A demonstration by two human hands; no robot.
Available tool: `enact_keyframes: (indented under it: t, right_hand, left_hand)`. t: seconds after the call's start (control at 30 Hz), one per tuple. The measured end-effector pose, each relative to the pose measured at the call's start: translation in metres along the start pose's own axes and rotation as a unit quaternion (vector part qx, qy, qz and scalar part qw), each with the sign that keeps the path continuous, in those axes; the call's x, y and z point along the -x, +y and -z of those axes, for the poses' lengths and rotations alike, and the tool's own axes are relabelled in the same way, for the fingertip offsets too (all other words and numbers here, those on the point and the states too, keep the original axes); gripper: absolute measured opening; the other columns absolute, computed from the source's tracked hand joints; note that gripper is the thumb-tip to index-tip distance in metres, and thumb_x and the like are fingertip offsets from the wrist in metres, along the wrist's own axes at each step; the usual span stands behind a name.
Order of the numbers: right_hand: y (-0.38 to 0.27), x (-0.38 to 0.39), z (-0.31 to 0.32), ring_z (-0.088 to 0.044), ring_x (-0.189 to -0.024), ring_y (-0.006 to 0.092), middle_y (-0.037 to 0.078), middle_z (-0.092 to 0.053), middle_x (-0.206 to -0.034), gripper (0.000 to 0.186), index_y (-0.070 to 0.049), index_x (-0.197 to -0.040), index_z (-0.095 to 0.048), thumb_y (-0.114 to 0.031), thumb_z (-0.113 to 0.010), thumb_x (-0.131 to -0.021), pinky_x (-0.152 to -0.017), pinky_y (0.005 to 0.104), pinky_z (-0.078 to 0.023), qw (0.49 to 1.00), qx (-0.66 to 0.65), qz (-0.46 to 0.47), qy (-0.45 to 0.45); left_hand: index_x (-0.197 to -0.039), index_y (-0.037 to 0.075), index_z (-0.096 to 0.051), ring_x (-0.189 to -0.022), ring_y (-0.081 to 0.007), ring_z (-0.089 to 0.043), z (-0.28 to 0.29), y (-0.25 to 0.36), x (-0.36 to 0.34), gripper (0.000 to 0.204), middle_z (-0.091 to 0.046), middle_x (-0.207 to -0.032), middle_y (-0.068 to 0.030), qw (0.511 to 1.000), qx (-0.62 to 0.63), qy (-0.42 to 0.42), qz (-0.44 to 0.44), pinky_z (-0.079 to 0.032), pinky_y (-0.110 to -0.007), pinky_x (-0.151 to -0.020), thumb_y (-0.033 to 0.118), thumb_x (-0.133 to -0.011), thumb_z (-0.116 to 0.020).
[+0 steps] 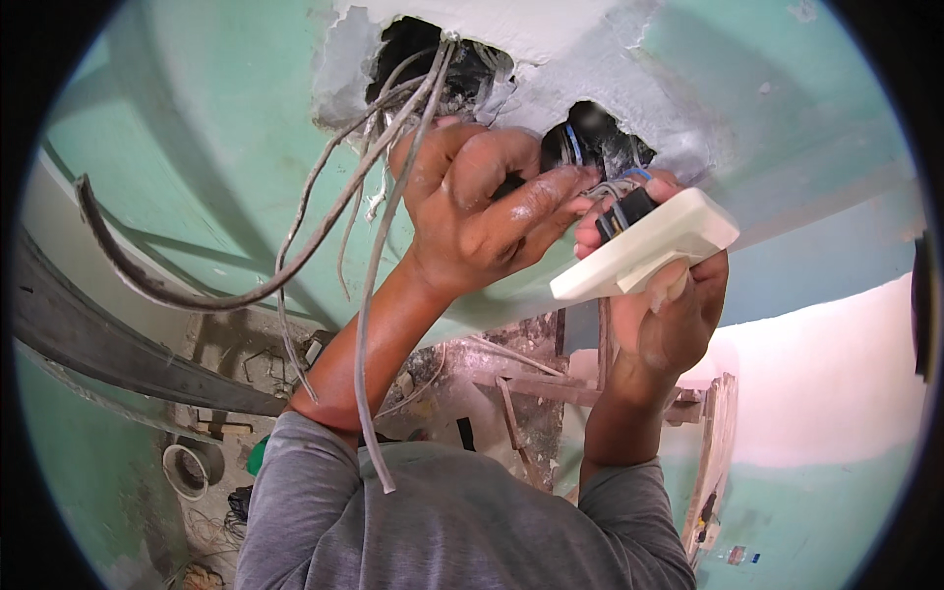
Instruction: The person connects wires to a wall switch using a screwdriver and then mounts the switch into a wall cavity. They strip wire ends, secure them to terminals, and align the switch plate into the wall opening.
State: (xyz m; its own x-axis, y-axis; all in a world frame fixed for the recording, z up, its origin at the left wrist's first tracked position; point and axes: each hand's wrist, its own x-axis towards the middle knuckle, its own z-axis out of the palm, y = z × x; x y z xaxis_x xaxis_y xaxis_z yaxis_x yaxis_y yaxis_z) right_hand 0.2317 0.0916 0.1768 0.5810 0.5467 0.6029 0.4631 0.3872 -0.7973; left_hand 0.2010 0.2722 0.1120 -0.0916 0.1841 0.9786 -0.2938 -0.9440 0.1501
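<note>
A white wall switch (661,248) with a black body on its back is tilted in front of the wall. My right hand (678,315) grips it, thumb on its front face and fingers behind. Thin grey and blue wires (619,185) run from the back of the switch toward the right wall hole (590,133). My left hand (482,202) is closed, thumb and forefinger pinched at these wires beside the switch. Its fingertips partly hide the wires. Whitish dust marks the left hand.
Several loose grey cables (369,177) hang from the left wall hole (418,59), some in front of my left forearm. Patchy plaster surrounds both holes in the green wall. Below are a wooden frame (716,442), a bucket (187,467) and scattered debris on the floor.
</note>
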Motion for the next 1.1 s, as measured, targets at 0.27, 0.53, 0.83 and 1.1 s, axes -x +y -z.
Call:
enact_keyframes:
  t: [0.27,0.53,0.83,1.1]
  right_hand:
    - [-0.016,-0.005,-0.012,-0.06,-0.109,0.02,0.016,-0.064,-0.126,0.065,0.01,-0.129,-0.063,-0.027,-0.088,-0.081,-0.096,0.0316,-0.048,0.998,0.039,-0.037,-0.01]
    - [-0.013,0.015,-0.013,-0.064,-0.114,0.0173,0.011,-0.065,-0.127,0.066,0.006,-0.135,-0.061,-0.022,-0.09,-0.083,-0.101,0.0303,-0.051,0.999,-0.034,-0.042,-0.003]
    - [-0.024,0.021,-0.03,-0.066,-0.113,0.0186,0.012,-0.066,-0.126,0.072,0.006,-0.145,-0.049,-0.012,-0.086,-0.086,-0.098,0.0327,-0.056,0.996,-0.008,-0.041,0.085]
    - [-0.033,0.008,-0.03,-0.049,-0.135,0.0312,0.023,-0.045,-0.144,0.057,-0.001,-0.14,-0.057,-0.014,-0.08,-0.09,-0.111,0.0472,-0.045,0.912,0.342,0.215,0.077]
  left_hand:
    - [-0.093,0.03,-0.079,-0.085,-0.0198,-0.053,0.001,0.012,-0.001,0.018,-0.053,-0.086,0.0045,0.997,-0.057,-0.027,0.046,-0.032,-0.043,-0.109,0.037,-0.076,-0.08]
    - [-0.095,0.034,-0.078,-0.088,-0.0193,-0.051,0.004,0.009,-0.001,0.013,-0.049,-0.089,0.0047,0.996,-0.076,-0.047,0.027,-0.033,-0.043,-0.108,0.041,-0.084,-0.078]
    - [-0.102,0.034,-0.08,-0.094,-0.0181,-0.05,0.004,0.011,0.0,0.022,-0.051,-0.093,0.005,0.996,-0.073,-0.051,0.018,-0.033,-0.045,-0.11,0.039,-0.08,-0.08]
    - [-0.091,0.029,-0.081,-0.09,-0.0207,-0.049,0.007,0.01,-0.011,0.02,-0.051,-0.086,0.0036,0.997,-0.058,-0.043,0.012,-0.038,-0.045,-0.098,0.036,-0.073,-0.081]
